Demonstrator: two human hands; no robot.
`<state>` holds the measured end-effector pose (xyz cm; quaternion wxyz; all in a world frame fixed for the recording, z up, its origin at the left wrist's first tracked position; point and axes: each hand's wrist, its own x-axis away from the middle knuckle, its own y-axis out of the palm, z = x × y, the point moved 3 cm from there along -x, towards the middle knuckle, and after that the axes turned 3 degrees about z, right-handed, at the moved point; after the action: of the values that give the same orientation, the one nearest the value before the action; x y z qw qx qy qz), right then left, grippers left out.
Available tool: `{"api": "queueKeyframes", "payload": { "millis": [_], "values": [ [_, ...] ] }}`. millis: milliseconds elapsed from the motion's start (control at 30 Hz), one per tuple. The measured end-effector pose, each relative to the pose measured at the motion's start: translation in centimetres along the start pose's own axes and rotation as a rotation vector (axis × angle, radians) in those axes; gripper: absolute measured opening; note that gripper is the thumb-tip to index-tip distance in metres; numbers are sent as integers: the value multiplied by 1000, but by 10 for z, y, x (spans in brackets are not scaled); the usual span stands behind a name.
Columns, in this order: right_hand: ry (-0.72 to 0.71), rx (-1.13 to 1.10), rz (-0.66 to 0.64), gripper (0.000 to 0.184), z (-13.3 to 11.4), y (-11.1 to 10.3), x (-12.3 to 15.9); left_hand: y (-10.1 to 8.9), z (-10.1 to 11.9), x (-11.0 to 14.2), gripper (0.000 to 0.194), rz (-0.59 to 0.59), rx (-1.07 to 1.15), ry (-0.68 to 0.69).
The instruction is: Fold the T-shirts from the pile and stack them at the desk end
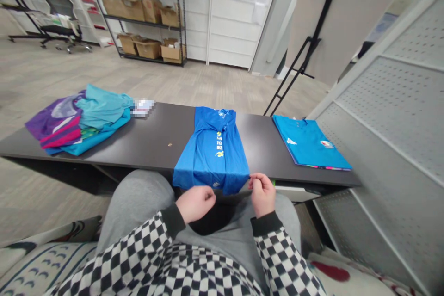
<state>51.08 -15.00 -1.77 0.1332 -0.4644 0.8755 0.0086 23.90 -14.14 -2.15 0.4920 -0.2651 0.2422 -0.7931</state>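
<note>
a bright blue t-shirt (211,157) with yellow lettering lies lengthwise on a dark table (152,134), its sides folded in. the right hand (262,194) pinches its near corner; the left hand (196,203) curls beside the hem, grip unclear.

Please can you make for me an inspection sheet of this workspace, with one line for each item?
Surface: dark table top with a small tan speck on it.
Things in hand: blue T-shirt with yellow print, folded lengthwise, its hem at the table's front edge.
Hands: right hand pinches the hem's corner; left hand is curled at the hem.
Clutter: pile of purple and turquoise clothing; pixelated white item; folded teal shirt.
Cables: nothing seen.
Surroundings: metal shelving with cardboard boxes, office chair, perforated panel.
</note>
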Motion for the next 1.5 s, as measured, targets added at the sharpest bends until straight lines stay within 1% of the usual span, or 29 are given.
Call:
{"api": "queueKeyframes", "payload": {
  "millis": [33, 67, 100, 133, 167, 200, 233, 267, 300, 333, 367, 433, 500, 567, 667, 700, 767, 833, 900, 1000, 1100, 1200, 1300, 1367, 1400, 1467, 1500],
  "values": [
    [-11, 6, -7, 20, 0, 1, 1, -24, 3, 6, 29, 135, -34, 28],
    [-23, 10, -14, 20, 0, 2, 2, -49, 2, 12, 34, 274, -85, 26],
    [-36, 14, -17, 20, 0, 3, 3, -71, -2, 19, 39, 391, -148, -3],
    [-50, 18, -17, 19, -1, 4, 4, -90, -10, 24, 43, 468, -215, -51],
    [-67, 22, -15, 19, -2, 5, 6, -104, -20, 29, 46, 492, -276, -109],
    [-88, 24, -14, 19, -3, 7, 8, -113, -33, 33, 48, 468, -317, -164],
    [-111, 27, -15, 19, -3, 8, 9, -117, -47, 35, 47, 418, -334, -207],
    [-135, 30, -18, 19, -4, 9, 11, -118, -59, 36, 43, 370, -327, -230],
    [-158, 35, -23, 19, -4, 10, 13, -116, -70, 36, 35, 349, -297, -235],
    [-178, 42, -31, 19, -3, 11, 15, -113, -78, 35, 28, 359, -246, -227],
    [-195, 53, -41, 19, -2, 12, 16, -108, -84, 33, 26, 388, -175, -211],
    [-218, 80, -59, 20, 0, 11, 18, -98, -90, 25, 32, 436, 2, -186],
    [-226, 108, -67, 20, 1, 10, 18, -88, -94, 16, 37, 438, 162, -193],
    [-223, 124, -63, 20, 2, 9, 18, -81, -98, 10, 39, 451, 241, -204],
    [-213, 131, -63, 20, 1, 10, 17, -79, -107, 12, 39, 483, 231, -206],
    [-210, 135, -68, 20, 1, 12, 17, -79, -109, 15, 40, 487, 197, -203],
    [-215, 143, -79, 20, -1, 16, 16, -81, -109, 21, 40, 486, 60, -180],
    [-237, 151, -93, 21, -3, 21, 15, -84, -103, 25, 35, 449, -125, -139],
    [-271, 162, -105, 21, -6, 25, 14, -86, -95, 26, 34, 418, -241, -122],
    [-331, 176, -120, 22, -11, 27, 16, -89, -86, 23, 36, 411, -209, -127],
    [-374, 173, -143, 23, -14, 26, 18, -90, -80, 20, 37, 413, -187, -66],
    [-366, 179, -168, 23, -15, 24, 21, -92, -75, 23, 33, 474, -206, -23],
    [-348, 160, -219, 21, -15, 27, 26, -94, -63, 28, 35, 470, -123, 26],
    [-308, 126, -303, 19, -15, 36, 34, -93, -46, 30, 36, 435, -57, 92],
    [-259, 92, -359, 19, -15, 43, 39, -90, -35, 30, 36, 416, -35, 127],
    [-109, -32, -485, 22, -16, 59, 53, -81, -11, 28, 34, 363, -30, 196],
    [-27, -111, -545, 27, -16, 67, 61, -75, 0, 25, 32, 325, -48, 225]
  ]
}}
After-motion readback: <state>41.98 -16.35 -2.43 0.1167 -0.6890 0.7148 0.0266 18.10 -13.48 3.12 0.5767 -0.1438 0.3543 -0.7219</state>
